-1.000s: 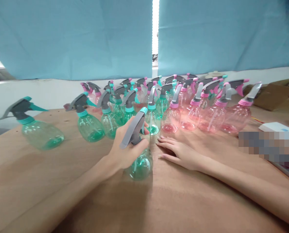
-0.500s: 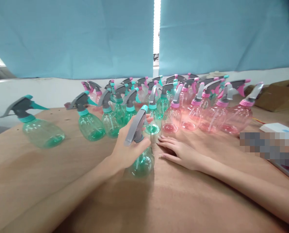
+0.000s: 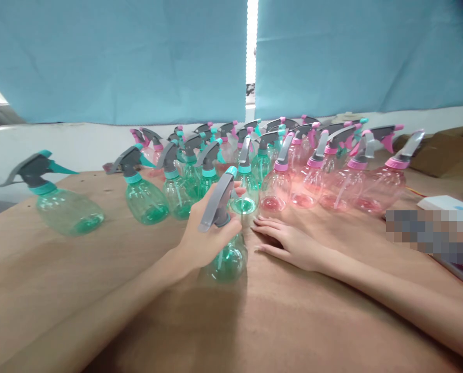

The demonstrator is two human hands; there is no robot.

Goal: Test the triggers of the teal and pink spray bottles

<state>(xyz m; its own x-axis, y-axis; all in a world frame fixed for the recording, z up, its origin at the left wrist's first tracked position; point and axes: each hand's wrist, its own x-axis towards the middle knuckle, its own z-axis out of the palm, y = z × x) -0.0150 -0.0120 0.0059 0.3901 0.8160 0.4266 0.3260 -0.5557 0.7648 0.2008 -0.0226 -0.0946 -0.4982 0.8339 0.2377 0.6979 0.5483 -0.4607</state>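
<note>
Clasps a green trigger spray bottle (image 3: 228,264) in the curled left hand (image 3: 196,238), just in front of green and pink spray bottles (image 3: 276,184); rests the right hand (image 3: 289,242), loosely spread and holding nothing, on the wooden surface (image 3: 312,321).

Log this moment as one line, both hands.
left hand: around neck of green spray bottle | right hand: palm-down on table | pink spray bottles: beyond right hand
</note>
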